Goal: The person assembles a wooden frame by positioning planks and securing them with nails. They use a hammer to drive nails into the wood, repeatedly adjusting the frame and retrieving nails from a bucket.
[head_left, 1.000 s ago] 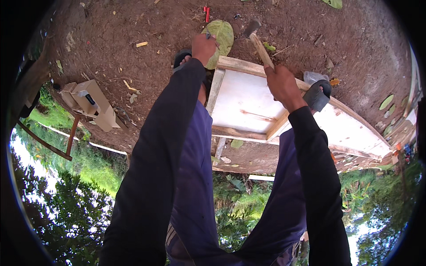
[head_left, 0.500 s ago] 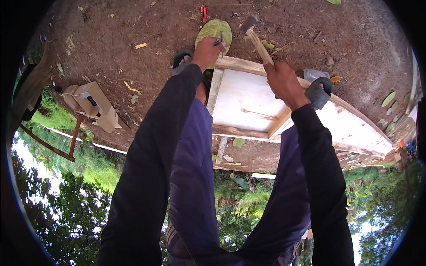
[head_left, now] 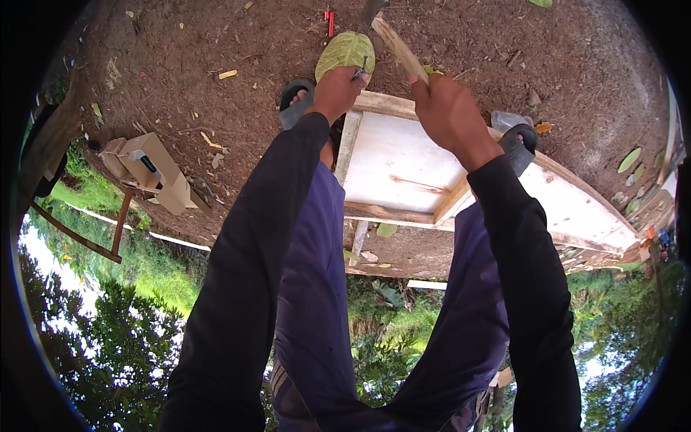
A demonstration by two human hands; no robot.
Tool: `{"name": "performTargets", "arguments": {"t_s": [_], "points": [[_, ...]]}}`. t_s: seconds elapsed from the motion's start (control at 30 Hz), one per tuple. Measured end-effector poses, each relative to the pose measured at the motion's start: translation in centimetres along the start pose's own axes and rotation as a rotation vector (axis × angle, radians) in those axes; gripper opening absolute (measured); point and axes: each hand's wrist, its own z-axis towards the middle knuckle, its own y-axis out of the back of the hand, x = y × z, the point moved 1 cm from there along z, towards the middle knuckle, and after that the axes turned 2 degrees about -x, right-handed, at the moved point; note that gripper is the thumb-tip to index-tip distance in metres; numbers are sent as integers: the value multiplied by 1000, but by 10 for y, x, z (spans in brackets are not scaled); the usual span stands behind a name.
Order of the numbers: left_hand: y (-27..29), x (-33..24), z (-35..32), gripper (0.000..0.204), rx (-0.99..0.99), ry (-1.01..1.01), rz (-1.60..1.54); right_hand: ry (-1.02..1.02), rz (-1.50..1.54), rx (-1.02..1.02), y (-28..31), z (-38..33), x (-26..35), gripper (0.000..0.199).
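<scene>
My left hand (head_left: 337, 93) is closed in a pinch at the far left corner of a wooden frame (head_left: 392, 105). A dark nail (head_left: 365, 64) rises from its fingertips, and other dark slim pieces, perhaps more nails, show in the fingers. Wrapped round the wooden handle of a hammer (head_left: 402, 52) is my right hand (head_left: 448, 114), above the frame's far rail. The hammer's dark head is up and left of that hand, beyond the nail and apart from it. A white panel (head_left: 403, 155) fills the frame. Behind my left hand lies a big green leaf (head_left: 344, 52) on the soil.
My feet in grey sandals (head_left: 295, 101) stand on either side of the frame's far rail. An open cardboard box (head_left: 155, 169) sits on the ground at left, near a wooden chair part (head_left: 122, 223). A red object (head_left: 330, 23) and a clear plastic piece (head_left: 509, 121) lie on the soil.
My right hand has moved left and slightly away from me, carrying the hammer, whose head now reaches the picture's top edge. The left hand has stayed nearly in place, holding the nail.
</scene>
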Motion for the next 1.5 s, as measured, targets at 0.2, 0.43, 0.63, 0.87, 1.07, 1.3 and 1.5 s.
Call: {"name": "performTargets", "arguments": {"t_s": [0.2, 0.43, 0.63, 0.87, 1.07, 1.3, 1.5], "points": [[-5, 3, 0, 29, -38, 5, 58, -117, 10, 81, -1, 8, -14, 45], [-5, -2, -3, 31, -69, -44, 73, -186, 83, -71, 13, 8, 12, 42], [-7, -13, -1, 29, -47, -7, 77, -89, -32, -52, 0, 1, -13, 41], [-8, -9, -3, 31, -64, -21, 83, -97, 39, -130, -15, -5, -16, 42], [-6, -3, -5, 33, -87, -2, 94, 17, -28, -145, 2, 4, -16, 42], [-11, 2, -5, 31, -108, 18, 82, -100, -39, 43, -2, -3, -1, 39], [-18, -6, -7, 31, -146, -4, 3, -203, 89, -90, 23, -3, -7, 41]]}}
